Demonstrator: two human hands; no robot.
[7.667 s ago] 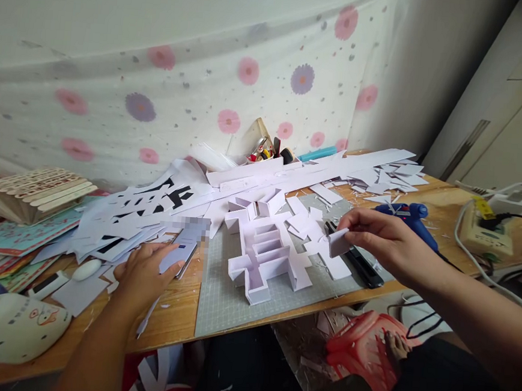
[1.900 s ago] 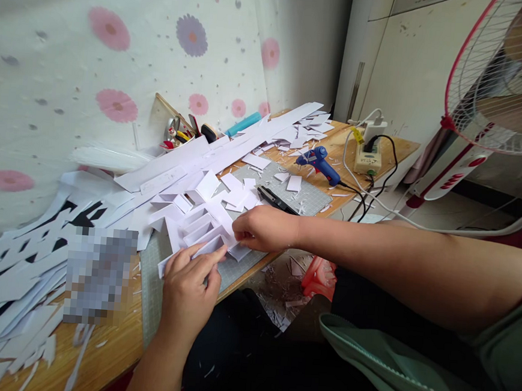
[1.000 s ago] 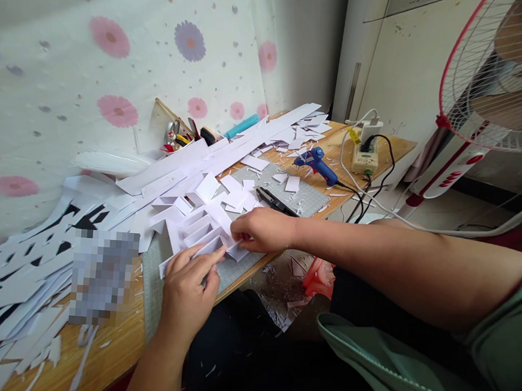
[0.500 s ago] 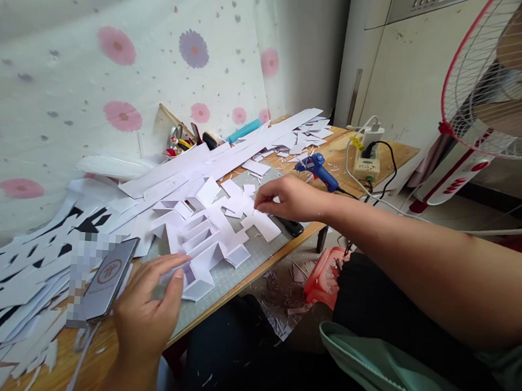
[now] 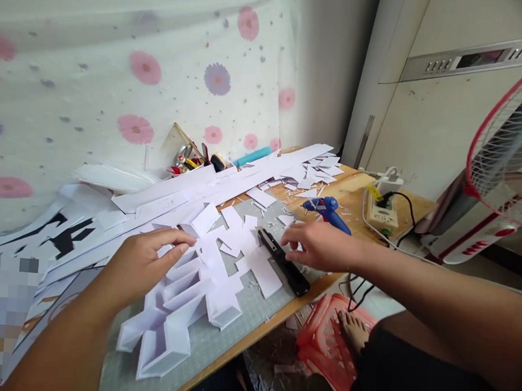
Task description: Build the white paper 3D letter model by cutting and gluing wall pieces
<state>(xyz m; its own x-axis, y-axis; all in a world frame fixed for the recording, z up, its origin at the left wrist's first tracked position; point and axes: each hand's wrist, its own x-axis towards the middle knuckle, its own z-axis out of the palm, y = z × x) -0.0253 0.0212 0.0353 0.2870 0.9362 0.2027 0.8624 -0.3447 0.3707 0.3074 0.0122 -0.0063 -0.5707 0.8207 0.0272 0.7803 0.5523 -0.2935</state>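
A folded white paper model with several open box-like compartments lies on the grey cutting mat. My left hand reaches over it from the left, thumb and forefinger nearly together at one of its upper walls. Flat cut-out paper shapes extend from the model toward the right. Beside them lies a black utility knife. My right hand hovers at the knife's right side, fingers loosely bent and apart, with nothing seen in them. Whether it touches the knife is unclear.
A blue glue gun rests behind my right hand, near a power strip with cables. Long paper strips and scraps cover the back; cut sheets pile up at left. A fan stands right, a red plastic stool below.
The view has shifted closer to the model. My left hand has gone from spread beside the model to its upper walls, fingertips closing. My right hand has moved off the flat paper, uncovering the knife.
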